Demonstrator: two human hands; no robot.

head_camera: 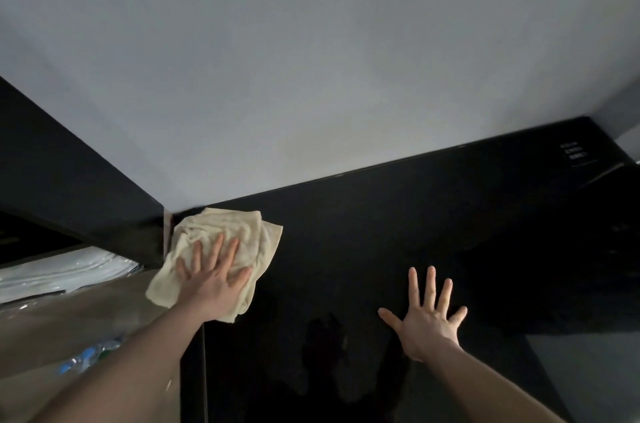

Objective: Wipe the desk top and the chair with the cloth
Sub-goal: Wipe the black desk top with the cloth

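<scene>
The cloth [221,256], cream-coloured and crumpled, lay left of centre in the frame, at the far left corner of the black desk top [381,249], its near edge hanging past the desk's left side. Nearest the camera, two bare forearms reached up from the bottom edge. The right hand [427,318], lower right of centre, lay flat on the glossy surface with all its fingers spread wide, holding nothing. The left hand [211,279] pressed palm-down on the cloth, fingers straight and slightly apart. At lower left, beside the desk, a blue-capped plastic bottle [88,355] lay on a brownish surface, with white plastic sheeting [62,272] above it. Beyond the desk rose a pale grey wall [311,59], and a dark panel [69,173] met it at left.
</scene>
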